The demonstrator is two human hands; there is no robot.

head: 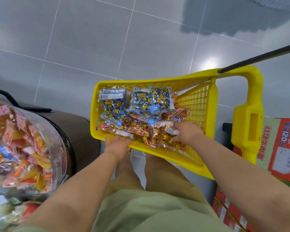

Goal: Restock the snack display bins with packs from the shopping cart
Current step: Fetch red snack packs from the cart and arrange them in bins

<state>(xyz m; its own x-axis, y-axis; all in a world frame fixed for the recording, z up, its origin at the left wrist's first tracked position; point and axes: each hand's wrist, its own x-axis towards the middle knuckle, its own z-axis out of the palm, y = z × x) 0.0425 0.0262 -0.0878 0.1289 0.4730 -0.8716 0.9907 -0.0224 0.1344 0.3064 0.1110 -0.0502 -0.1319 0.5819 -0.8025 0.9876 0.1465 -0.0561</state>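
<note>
While the shopping cart [157, 82] is apparently steadied at its near rim by the left hand [118, 145], whose clasp cannot be told, a red pack [158, 138] inside it is gripped by the curled right hand [187, 133], probably for the display bin [64, 131] alongside.

A yellow shopping cart [197, 104] is seen in the middle, on a grey tiled floor [74, 39]. Blue packs [141, 99] are piled at its far end, and red packs [137, 128] are piled at its near end. The left hand [117, 145] is laid over the cart's near left rim, with the fingers reaching in. The right hand [187, 131] is pressed down on the red packs, and its fingers are bent around one of them. A black bar [258, 57] is fixed to the cart on the far right. A clear display bin [57, 131] full of snack packs is seen at the left. Red cardboard boxes [281, 148] are stacked at the right.
</note>
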